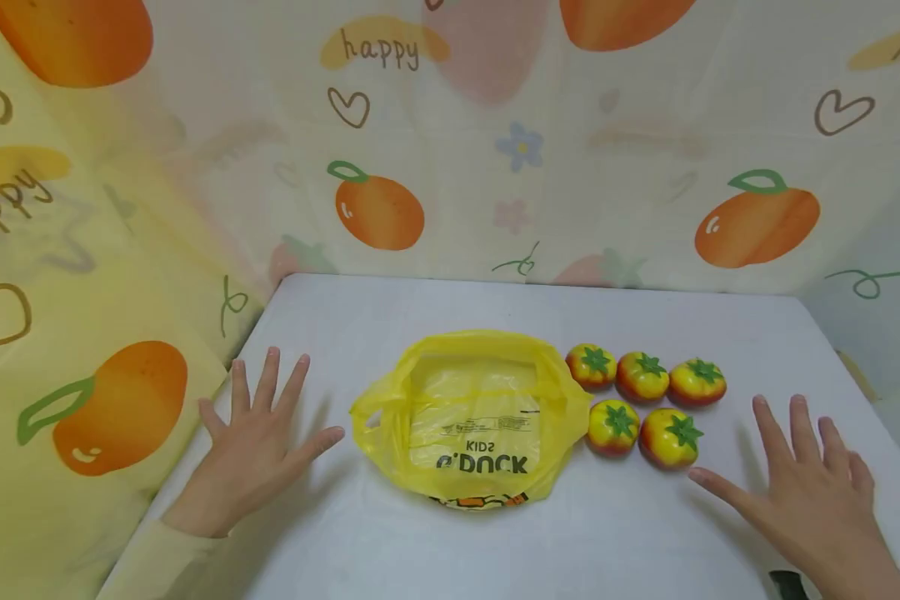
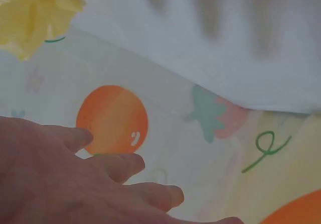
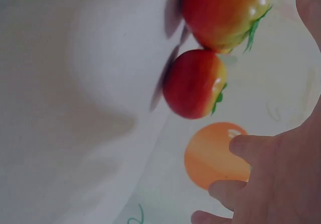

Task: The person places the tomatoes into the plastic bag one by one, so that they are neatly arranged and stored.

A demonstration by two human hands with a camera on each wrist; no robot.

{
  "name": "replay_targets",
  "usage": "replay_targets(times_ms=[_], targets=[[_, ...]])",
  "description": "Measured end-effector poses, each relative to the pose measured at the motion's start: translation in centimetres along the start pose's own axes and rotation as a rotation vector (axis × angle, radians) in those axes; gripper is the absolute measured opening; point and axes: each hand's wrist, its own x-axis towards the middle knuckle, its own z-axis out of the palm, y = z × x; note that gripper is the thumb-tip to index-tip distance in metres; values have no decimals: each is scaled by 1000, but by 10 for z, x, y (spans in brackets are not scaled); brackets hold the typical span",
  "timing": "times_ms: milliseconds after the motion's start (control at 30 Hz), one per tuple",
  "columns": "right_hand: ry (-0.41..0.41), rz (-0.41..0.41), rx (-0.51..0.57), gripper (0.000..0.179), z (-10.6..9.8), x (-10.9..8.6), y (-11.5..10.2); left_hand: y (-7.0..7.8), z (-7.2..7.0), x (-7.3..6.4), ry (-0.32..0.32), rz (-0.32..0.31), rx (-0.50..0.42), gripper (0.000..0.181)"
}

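Both hands lie spread flat, holding nothing, flanking the yellow bag (image 1: 472,417), its lettering partly creased away

Bright even light, soft shadows, blurry wrist views

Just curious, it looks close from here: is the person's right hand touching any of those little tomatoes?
Apart. The head view shows bare white table between the right hand and the nearest tomato.
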Motion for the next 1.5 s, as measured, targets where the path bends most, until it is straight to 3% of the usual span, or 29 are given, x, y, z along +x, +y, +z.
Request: replay_targets(times_ms=[300, 533, 800, 1233, 1500], targets=[[52, -87, 58, 133, -4, 2, -21, 43, -1, 26, -146, -1, -170, 99], [10, -117, 59, 132, -8, 5, -39, 70, 6, 39, -227, 8, -241, 104], [-11, -165, 83, 124, -10, 4, -52, 81, 10, 53, -257, -3, -271, 111], [-51, -239, 104, 103, -10, 9, -65, 88, -1, 61, -417, -33, -249, 104], [-133, -220, 122, 100, -11, 14, -70, 92, -1, 61, -424, -22, -225, 101]])
